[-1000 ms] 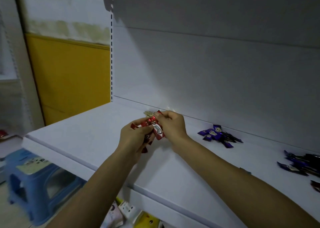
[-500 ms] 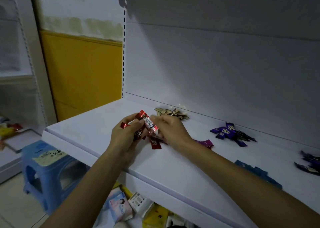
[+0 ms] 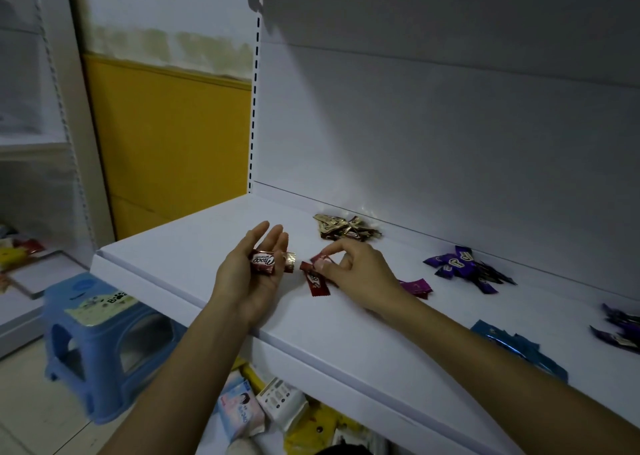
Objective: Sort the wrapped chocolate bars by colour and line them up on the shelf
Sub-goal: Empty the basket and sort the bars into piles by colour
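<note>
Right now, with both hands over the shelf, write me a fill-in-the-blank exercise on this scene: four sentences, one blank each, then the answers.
1. The right hand pinches a wrapped bar whose colour is ____.
2. The pile left of the purple pile is coloured ____.
3. The left hand lies palm ____, with red bars resting on it.
4. The stool on the floor is coloured ____.

Missing words: red; gold; up; blue.
</note>
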Available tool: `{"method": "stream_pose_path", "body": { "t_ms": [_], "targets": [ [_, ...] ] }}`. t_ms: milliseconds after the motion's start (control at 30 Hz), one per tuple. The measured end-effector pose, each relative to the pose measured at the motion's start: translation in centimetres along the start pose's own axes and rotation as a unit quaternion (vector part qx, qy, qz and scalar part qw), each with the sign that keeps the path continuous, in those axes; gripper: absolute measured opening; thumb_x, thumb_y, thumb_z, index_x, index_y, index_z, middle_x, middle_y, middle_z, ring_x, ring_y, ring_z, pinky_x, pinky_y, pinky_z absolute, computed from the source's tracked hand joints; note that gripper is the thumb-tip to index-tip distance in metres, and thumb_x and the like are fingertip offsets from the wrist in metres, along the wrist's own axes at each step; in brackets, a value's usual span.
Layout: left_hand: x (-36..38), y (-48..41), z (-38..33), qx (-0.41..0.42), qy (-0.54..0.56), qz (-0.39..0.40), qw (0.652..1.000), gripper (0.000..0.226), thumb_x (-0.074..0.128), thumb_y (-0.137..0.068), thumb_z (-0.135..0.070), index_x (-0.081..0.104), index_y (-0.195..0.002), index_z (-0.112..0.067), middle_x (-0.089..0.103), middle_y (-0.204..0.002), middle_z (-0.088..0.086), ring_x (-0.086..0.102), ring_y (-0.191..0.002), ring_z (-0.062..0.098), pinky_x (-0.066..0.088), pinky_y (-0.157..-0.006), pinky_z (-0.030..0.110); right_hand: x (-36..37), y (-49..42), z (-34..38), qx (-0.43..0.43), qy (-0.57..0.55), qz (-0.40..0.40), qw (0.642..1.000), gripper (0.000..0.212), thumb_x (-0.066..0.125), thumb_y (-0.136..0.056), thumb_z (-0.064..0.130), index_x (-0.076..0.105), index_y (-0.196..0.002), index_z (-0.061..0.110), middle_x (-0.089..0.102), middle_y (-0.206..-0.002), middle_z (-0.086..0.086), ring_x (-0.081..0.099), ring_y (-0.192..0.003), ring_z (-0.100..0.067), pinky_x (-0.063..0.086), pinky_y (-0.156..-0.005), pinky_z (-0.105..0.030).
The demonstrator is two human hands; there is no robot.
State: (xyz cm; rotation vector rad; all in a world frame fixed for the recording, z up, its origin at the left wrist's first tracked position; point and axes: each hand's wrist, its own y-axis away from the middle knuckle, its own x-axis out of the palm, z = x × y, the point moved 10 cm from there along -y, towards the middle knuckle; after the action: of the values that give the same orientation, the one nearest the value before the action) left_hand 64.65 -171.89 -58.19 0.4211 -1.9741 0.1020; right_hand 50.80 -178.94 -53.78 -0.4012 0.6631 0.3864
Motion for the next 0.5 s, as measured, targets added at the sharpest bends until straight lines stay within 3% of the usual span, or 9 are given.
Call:
{"method": "stream_pose_path", "body": {
  "t_ms": [100,167,267,367,500],
  "targets": [
    [0.1,0.2,0.2,-0.01,0.001,0.002,1.0,0.019,0.057,-0.093,-0.015,0.068,-0.106,-0.007,0.07,-0.074,0.005,0.067,-0.06,0.012,0.052,-0.046,0.017,-0.6,0.5,2.0,-0.062,-0.048,-0.05,0.996,0.02,0.061,-0.087,0.042,0.067,-0.083,0.024,0.056,-0.063,0.001,0.052,-0.058,-0.009,0.043,-0.06,-0.028],
    [0.2,0.2,0.0,-0.006,-0.008,0.008,1.0,0.022,0.057,-0.094,-0.014,0.068,-0.111,-0.007,0.068,-0.075,0.004,0.066,-0.06,0.012,0.05,-0.044,0.017,-0.1,0.8,2.8,-0.073,-0.066,-0.033,0.995,0.027,0.06,-0.088,0.044,0.069,-0.078,0.021,0.063,-0.068,-0.001,0.059,-0.064,-0.014,0.048,-0.064,-0.031],
    [0.7,0.1,-0.2,0.013,-0.048,0.033,0.998,0.023,0.053,-0.096,-0.017,0.067,-0.114,-0.012,0.072,-0.077,0.002,0.069,-0.064,0.012,0.051,-0.047,0.018,1.7,1.4,3.3,-0.069,-0.131,0.038,0.988,0.023,0.064,-0.088,0.036,0.071,-0.072,0.021,0.062,-0.059,0.012,0.056,-0.057,-0.001,0.043,-0.056,-0.014],
    [1.9,0.1,0.2,0.022,-0.104,0.075,0.992,0.025,0.044,-0.101,-0.021,0.064,-0.115,-0.016,0.075,-0.098,0.0,0.073,-0.085,0.015,0.057,-0.059,0.023,2.1,1.6,3.3,-0.052,-0.183,0.069,0.979,0.018,0.064,-0.089,0.016,0.069,-0.072,0.014,0.06,-0.054,0.013,0.055,-0.053,0.002,0.04,-0.05,-0.009],
    [3.9,-0.2,0.5,0.017,-0.129,0.11,0.985,0.032,0.036,-0.103,-0.025,0.057,-0.127,-0.018,0.069,-0.118,0.003,0.069,-0.101,0.022,0.058,-0.063,0.028,-2.0,0.6,1.1,0.026,-0.253,-0.04,0.966,0.023,0.058,-0.091,0.01,0.063,-0.069,0.016,0.053,-0.05,0.007,0.043,-0.04,-0.005,0.032,-0.037,-0.014]
  ]
}}
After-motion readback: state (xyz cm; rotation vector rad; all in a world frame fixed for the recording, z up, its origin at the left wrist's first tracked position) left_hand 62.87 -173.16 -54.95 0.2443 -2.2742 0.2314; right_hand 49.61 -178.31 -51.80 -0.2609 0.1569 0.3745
